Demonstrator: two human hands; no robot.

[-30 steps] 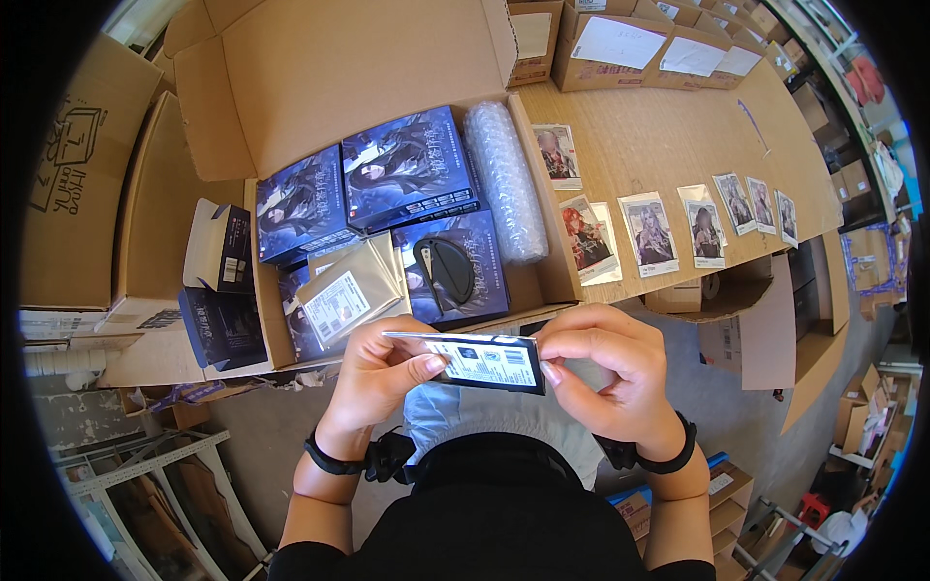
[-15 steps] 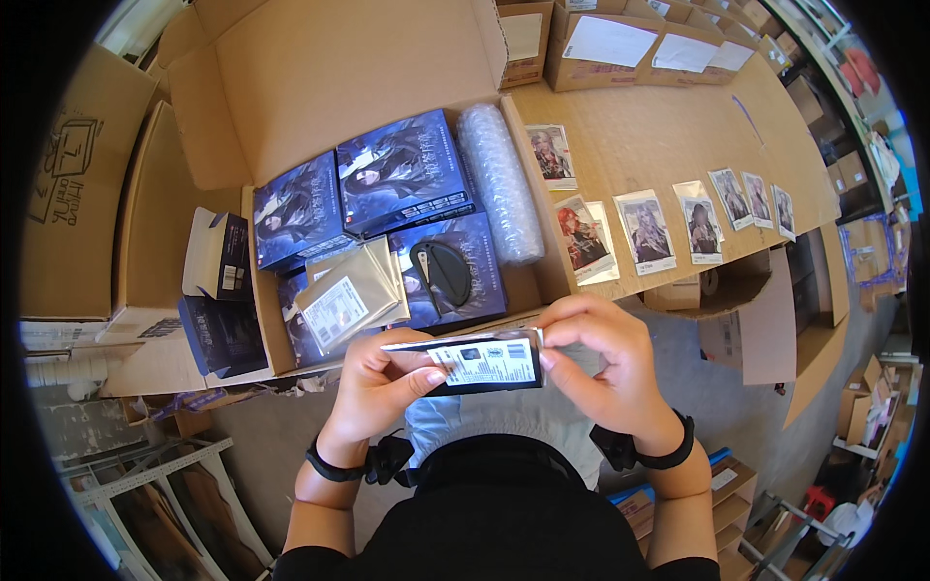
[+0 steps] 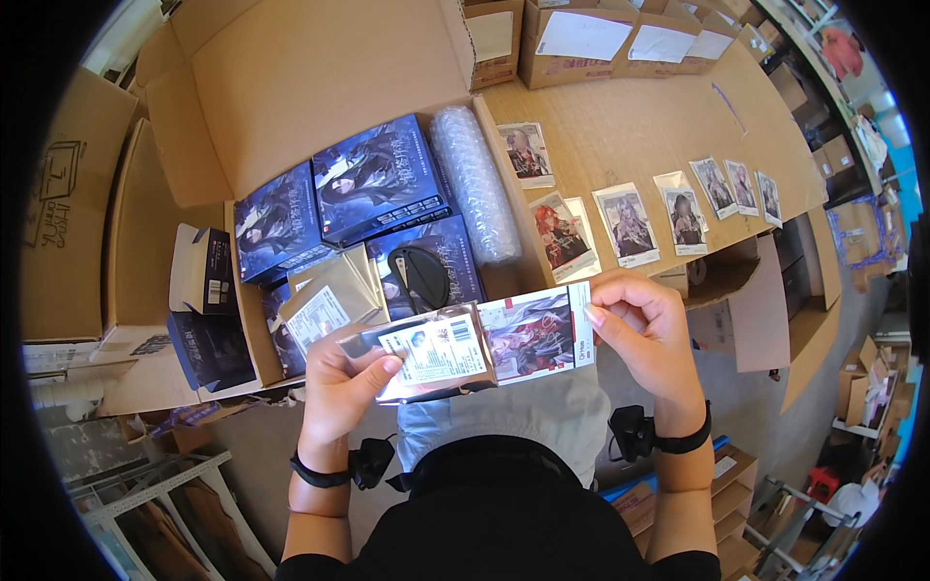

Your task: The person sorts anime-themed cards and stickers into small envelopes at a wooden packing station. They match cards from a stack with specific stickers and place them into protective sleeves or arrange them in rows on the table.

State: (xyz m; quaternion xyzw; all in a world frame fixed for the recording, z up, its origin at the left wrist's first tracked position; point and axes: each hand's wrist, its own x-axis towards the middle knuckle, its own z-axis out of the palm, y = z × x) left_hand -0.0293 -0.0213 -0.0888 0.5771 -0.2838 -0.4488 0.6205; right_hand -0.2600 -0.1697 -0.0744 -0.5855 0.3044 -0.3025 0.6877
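Note:
My left hand (image 3: 337, 392) is closed on a small, shiny dark packet (image 3: 438, 356) with a white printed label. Out of its right end sticks an illustrated card (image 3: 528, 334) with a red-haired figure and a white border. My right hand (image 3: 644, 329) pinches that card's right edge between thumb and fingers; the card's left end is hidden in the packet. Both hands are in front of an open cardboard carton (image 3: 509, 160). In it lie several dark blue illustrated boxes (image 3: 373, 169), some flat gold packets (image 3: 325, 295) and a black rounded object (image 3: 418, 276).
A bubble-wrapped roll (image 3: 475, 184) lies along the carton's right side. Several illustrated cards (image 3: 627, 228) are spread over the brown table (image 3: 620, 126) on the right. Open blue boxes (image 3: 201, 334) stand left of the carton. Labelled cartons (image 3: 581, 44) line the table's back.
The card has slid out of the packet to the right, pinched by my right hand. My left hand has moved left with the packet. The whole view has shifted slightly.

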